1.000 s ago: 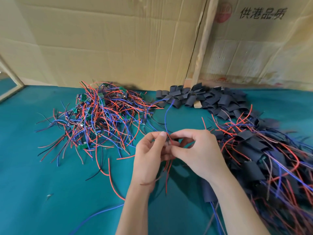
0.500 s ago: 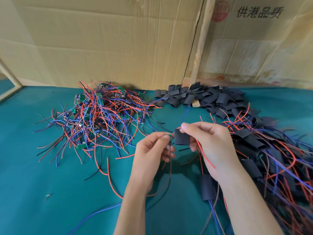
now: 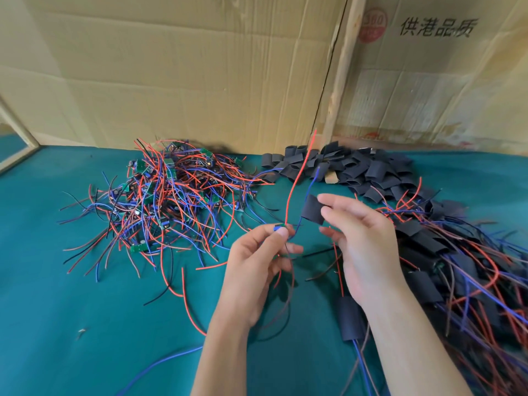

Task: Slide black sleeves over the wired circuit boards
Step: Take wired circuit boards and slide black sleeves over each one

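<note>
Hands point(image 3: 368, 247) — flat black sleeve point(image 3: 313, 210), unthreaded

Bare boards point(image 3: 171, 201) left, loose sleeves point(image 3: 357, 170) behind centre, sleeved boards point(image 3: 457, 258) right, on table point(image 3: 71, 324)

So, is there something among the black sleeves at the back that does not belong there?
Yes. In the pile of black sleeves by the cardboard wall, one tan, cardboard-coloured piece lies at the front edge. It is the only light piece among the dark ones, so it looks like a stray scrap. What it is exactly cannot be told.
</note>
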Demonstrator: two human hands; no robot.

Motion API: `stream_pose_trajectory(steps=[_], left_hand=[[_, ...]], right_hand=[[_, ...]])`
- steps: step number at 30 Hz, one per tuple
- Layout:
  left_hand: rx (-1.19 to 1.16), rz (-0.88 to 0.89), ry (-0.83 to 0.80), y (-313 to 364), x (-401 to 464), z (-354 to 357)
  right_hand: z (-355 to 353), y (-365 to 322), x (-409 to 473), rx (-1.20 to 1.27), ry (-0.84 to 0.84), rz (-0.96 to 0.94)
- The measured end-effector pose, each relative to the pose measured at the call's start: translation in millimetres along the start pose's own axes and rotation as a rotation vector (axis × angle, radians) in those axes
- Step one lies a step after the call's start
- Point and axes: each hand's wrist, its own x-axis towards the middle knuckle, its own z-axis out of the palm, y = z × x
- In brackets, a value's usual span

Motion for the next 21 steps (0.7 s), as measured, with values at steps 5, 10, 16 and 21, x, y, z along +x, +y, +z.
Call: stream_pose_trajectory(steps=[5,10,16,21], left_hand=[[-0.127,0.075,0.093,4,2,2],[-0.138,0.094,0.132,2,3,3],[-0.085,0.097,0.156,-2,6,-1],[-0.044,0.075,0.188,-3,7,-3]], right_hand=[[-3,3,2,-0.064,0.062,-0.090],[5,12,-3,-0.491,0.016,-0.260],[9,14,-3,-0.133,-0.030,-0.044],[5,14,0,-0.055,0.073,-0.012]])
